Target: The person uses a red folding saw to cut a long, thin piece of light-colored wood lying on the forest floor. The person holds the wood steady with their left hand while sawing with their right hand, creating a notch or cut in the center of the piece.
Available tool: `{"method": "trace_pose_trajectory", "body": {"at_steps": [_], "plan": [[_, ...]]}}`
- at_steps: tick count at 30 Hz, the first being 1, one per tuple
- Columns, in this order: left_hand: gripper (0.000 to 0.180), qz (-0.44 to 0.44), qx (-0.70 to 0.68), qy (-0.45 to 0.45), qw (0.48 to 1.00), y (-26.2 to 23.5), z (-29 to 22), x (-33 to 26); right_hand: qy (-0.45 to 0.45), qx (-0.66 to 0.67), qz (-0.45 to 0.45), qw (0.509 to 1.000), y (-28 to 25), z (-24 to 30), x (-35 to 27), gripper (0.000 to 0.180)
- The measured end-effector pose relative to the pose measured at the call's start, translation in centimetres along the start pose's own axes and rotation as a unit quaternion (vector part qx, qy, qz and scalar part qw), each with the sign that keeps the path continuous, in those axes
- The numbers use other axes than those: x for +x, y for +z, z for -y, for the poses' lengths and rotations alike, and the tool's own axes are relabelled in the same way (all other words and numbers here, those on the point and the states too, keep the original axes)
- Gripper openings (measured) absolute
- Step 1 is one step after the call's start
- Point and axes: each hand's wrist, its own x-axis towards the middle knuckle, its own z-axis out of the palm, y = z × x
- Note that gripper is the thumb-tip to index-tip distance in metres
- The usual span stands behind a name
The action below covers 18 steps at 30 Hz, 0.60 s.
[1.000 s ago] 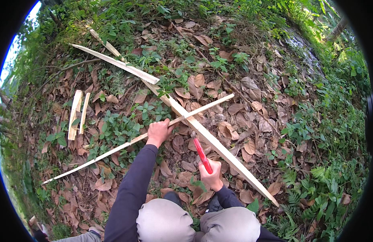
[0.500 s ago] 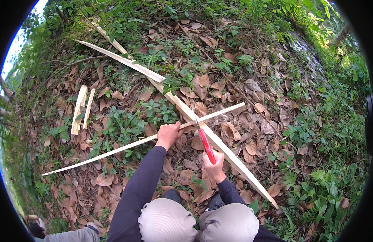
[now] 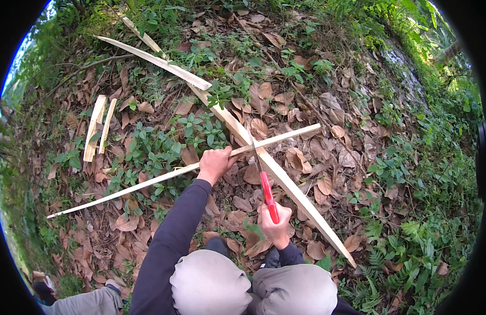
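Note:
My left hand (image 3: 215, 164) is closed around a long thin wooden strip (image 3: 290, 136), pressing it down beside the spot where it crosses a thicker wooden beam (image 3: 300, 197) on the ground. In my right hand (image 3: 276, 224) is the red handle of a hand saw (image 3: 267, 191), with the fingers wrapped round its lower end. The saw's narrow blade lies across the strip, just right of my left hand, close to the crossing. Whether the blade has cut into the wood cannot be made out.
Another pale board (image 3: 159, 62) lies over the beam's far part. Two short wood pieces, one wide (image 3: 95, 128) and one narrow (image 3: 107, 126), rest at the left. Dry leaves and low green plants cover the ground. Another person's leg (image 3: 88, 303) shows at the lower left.
My right hand has drawn the saw back toward me, so more of its blade shows on the near side of the strip. My left hand still holds the strip at the crossing.

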Motion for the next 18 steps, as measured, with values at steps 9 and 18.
{"method": "trace_pose_trajectory", "body": {"at_steps": [9,18], "plan": [[0.035,-0.003,-0.001,0.007,1.0,-0.1,-0.3,0.2,-0.03,-0.015,0.018,0.999,-2.0,0.4,0.6,0.011],[0.034,-0.018,0.011,0.021,1.0,-0.1,0.1,-0.1,-0.044,-0.01,0.027,0.999,-1.8,0.1,-1.2,0.009]]}}
